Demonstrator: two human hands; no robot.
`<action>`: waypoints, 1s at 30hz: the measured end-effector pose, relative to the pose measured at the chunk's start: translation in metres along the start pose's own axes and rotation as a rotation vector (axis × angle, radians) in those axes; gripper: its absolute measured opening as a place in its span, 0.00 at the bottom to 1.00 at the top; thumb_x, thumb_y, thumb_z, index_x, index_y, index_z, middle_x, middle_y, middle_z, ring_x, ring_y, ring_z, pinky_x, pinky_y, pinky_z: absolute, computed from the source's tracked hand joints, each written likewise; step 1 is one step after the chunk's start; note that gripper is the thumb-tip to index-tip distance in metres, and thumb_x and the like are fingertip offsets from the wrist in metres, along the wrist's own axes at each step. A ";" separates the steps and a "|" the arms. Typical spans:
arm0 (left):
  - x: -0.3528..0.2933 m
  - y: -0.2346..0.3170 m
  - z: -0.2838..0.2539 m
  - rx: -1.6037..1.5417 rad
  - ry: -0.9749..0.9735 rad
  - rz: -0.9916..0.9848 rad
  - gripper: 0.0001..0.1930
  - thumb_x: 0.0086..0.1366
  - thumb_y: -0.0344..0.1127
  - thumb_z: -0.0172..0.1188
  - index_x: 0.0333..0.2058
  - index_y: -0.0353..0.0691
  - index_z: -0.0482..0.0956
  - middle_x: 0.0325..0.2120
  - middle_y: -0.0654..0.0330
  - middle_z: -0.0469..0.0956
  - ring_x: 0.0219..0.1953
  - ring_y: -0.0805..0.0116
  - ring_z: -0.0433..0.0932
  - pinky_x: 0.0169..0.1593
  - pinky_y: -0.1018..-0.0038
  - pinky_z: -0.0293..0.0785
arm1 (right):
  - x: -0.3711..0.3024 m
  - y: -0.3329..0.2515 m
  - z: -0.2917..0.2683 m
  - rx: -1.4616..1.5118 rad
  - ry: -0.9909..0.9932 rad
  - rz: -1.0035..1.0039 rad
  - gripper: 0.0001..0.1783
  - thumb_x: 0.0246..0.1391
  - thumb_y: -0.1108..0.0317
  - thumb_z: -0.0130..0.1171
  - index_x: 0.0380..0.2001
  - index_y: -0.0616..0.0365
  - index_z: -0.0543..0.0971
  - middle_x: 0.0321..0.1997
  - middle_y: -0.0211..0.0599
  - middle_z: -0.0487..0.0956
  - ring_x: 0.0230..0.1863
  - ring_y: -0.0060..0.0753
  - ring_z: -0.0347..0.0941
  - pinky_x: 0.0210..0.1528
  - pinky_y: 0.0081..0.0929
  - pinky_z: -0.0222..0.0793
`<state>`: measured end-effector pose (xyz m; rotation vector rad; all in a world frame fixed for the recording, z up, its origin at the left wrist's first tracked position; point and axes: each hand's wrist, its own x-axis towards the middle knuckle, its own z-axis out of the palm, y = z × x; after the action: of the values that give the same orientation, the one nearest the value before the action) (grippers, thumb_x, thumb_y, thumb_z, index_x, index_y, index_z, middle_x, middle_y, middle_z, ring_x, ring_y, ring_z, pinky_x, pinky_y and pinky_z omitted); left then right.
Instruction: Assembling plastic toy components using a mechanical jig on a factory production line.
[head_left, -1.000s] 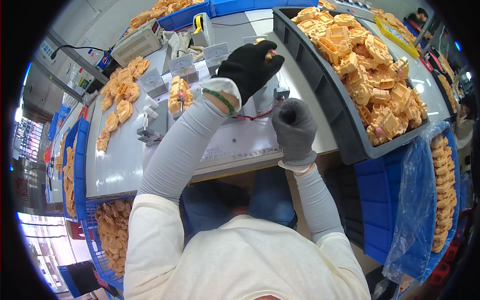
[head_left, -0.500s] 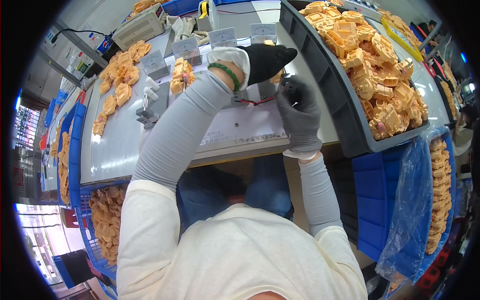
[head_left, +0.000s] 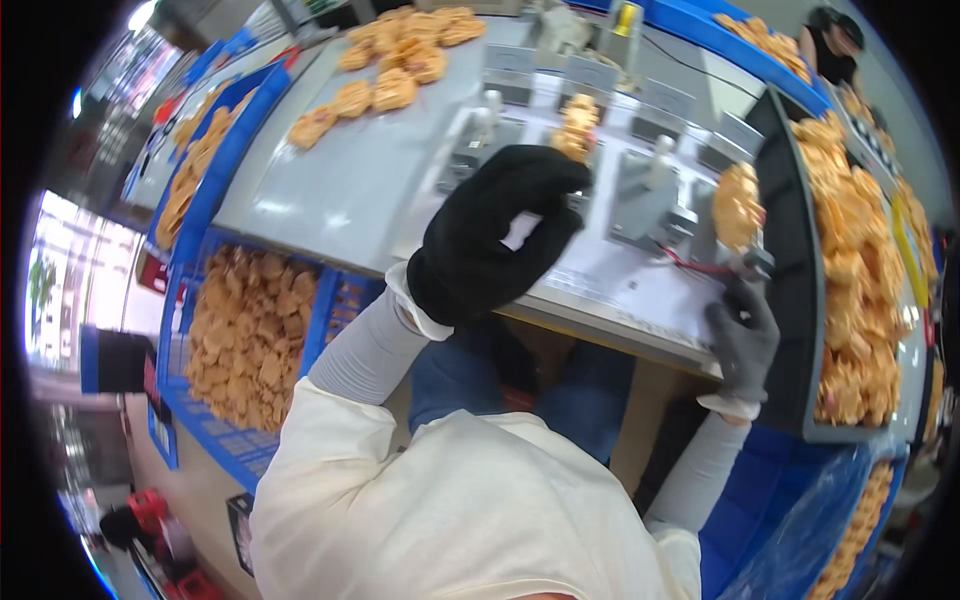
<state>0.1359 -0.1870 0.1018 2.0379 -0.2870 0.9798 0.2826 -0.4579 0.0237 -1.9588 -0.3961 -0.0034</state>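
Observation:
My left hand point(head_left: 490, 240), in a black glove, is curled with thumb and forefinger around the small metal knob point(head_left: 578, 204) at the front of a fixture. An orange plastic housing point(head_left: 577, 128) stands in that fixture, just beyond the fingertips. My right hand point(head_left: 745, 345), in a grey glove, is bent close below the dark knob point(head_left: 758, 264) of the rightmost fixture; its fingers are blurred. A second orange housing point(head_left: 738, 207) sits upright in that fixture. Between the two stands a grey fixture point(head_left: 640, 205) with a pale post and red wires.
Loose orange housings point(head_left: 395, 90) lie on the table at the far left. A dark grey bin point(head_left: 800, 320) full of housings borders the right side. Several panel meters point(head_left: 590, 75) line the back. A blue basket point(head_left: 215, 400) of parts stands at the lower left. Another person point(head_left: 835, 45) is at the far right.
My left hand has drawn back from the rightmost fixture to the one on its left. My right hand stays near the rightmost fixture's knob, slightly lower. The whole view has turned leftward.

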 end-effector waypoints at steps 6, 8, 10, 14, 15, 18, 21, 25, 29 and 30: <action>-0.016 -0.110 -0.088 0.457 0.381 -0.281 0.13 0.55 0.26 0.56 0.41 0.38 0.74 0.33 0.55 0.76 0.35 0.65 0.76 0.39 0.74 0.72 | 0.007 0.015 0.004 0.477 0.275 0.070 0.14 0.56 0.69 0.51 0.44 0.63 0.74 0.33 0.26 0.74 0.32 0.17 0.69 0.37 0.16 0.67; -0.016 -0.164 -0.117 0.653 0.285 -0.392 0.17 0.56 0.36 0.57 0.45 0.40 0.72 0.39 0.54 0.74 0.41 0.60 0.74 0.45 0.70 0.70 | 0.019 0.063 -0.006 0.770 0.299 0.112 0.15 0.58 0.65 0.49 0.45 0.62 0.74 0.37 0.30 0.75 0.38 0.22 0.71 0.43 0.20 0.68; -0.020 -0.219 -0.141 0.980 0.070 -0.494 0.27 0.57 0.51 0.52 0.52 0.44 0.66 0.52 0.53 0.66 0.54 0.57 0.65 0.55 0.61 0.62 | 0.019 0.085 0.002 0.918 0.339 0.148 0.15 0.57 0.66 0.51 0.45 0.62 0.73 0.39 0.32 0.75 0.39 0.23 0.71 0.44 0.20 0.68; 0.005 -0.246 -0.140 1.457 -0.257 -0.651 0.31 0.59 0.53 0.48 0.58 0.44 0.59 0.59 0.51 0.57 0.61 0.55 0.56 0.60 0.61 0.56 | 0.013 0.098 0.003 0.014 0.448 -0.072 0.17 0.56 0.65 0.50 0.45 0.64 0.73 0.41 0.34 0.76 0.41 0.26 0.72 0.46 0.23 0.69; 0.003 -0.257 -0.144 1.446 -0.260 -0.647 0.31 0.59 0.53 0.48 0.58 0.44 0.59 0.59 0.51 0.57 0.61 0.55 0.56 0.60 0.61 0.56 | 0.013 0.103 0.000 0.023 0.438 -0.084 0.17 0.56 0.66 0.49 0.45 0.65 0.73 0.42 0.35 0.76 0.42 0.27 0.72 0.46 0.24 0.69; -0.013 -0.285 -0.145 1.133 -0.146 -0.614 0.30 0.60 0.52 0.49 0.55 0.37 0.64 0.58 0.49 0.60 0.60 0.55 0.58 0.61 0.64 0.56 | 0.008 0.092 0.002 0.096 0.457 0.003 0.16 0.60 0.65 0.42 0.45 0.63 0.72 0.45 0.35 0.74 0.43 0.26 0.71 0.47 0.24 0.69; -0.048 -0.273 -0.147 0.994 0.057 -0.115 0.22 0.60 0.46 0.54 0.46 0.36 0.72 0.46 0.49 0.72 0.51 0.54 0.69 0.55 0.66 0.64 | 0.005 0.077 0.013 0.037 0.398 -0.174 0.15 0.58 0.68 0.46 0.45 0.63 0.73 0.43 0.35 0.75 0.43 0.26 0.71 0.47 0.24 0.69; -0.087 -0.221 -0.165 0.723 0.098 -0.380 0.10 0.59 0.37 0.58 0.33 0.36 0.73 0.31 0.58 0.74 0.35 0.63 0.73 0.41 0.72 0.68 | 0.011 0.075 0.011 -0.423 0.442 -0.352 0.14 0.53 0.72 0.52 0.43 0.63 0.75 0.39 0.34 0.77 0.40 0.26 0.72 0.45 0.23 0.69; -0.105 -0.200 -0.193 0.754 0.013 -0.411 0.12 0.55 0.37 0.63 0.31 0.36 0.72 0.29 0.56 0.75 0.34 0.62 0.74 0.40 0.72 0.69 | 0.020 0.070 0.017 0.540 0.588 0.043 0.13 0.54 0.64 0.55 0.37 0.63 0.78 0.25 0.32 0.77 0.23 0.20 0.68 0.27 0.17 0.62; -0.102 -0.197 -0.194 0.816 0.005 -0.402 0.12 0.55 0.36 0.63 0.32 0.36 0.73 0.30 0.56 0.75 0.35 0.62 0.74 0.41 0.71 0.69 | 0.021 0.069 0.013 0.639 0.597 0.122 0.12 0.53 0.65 0.56 0.36 0.63 0.78 0.24 0.31 0.76 0.22 0.19 0.68 0.25 0.16 0.61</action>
<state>0.0642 0.0703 -0.0217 2.6585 0.6094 0.9191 0.3189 -0.4657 -0.0398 -1.2639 0.1158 -0.3350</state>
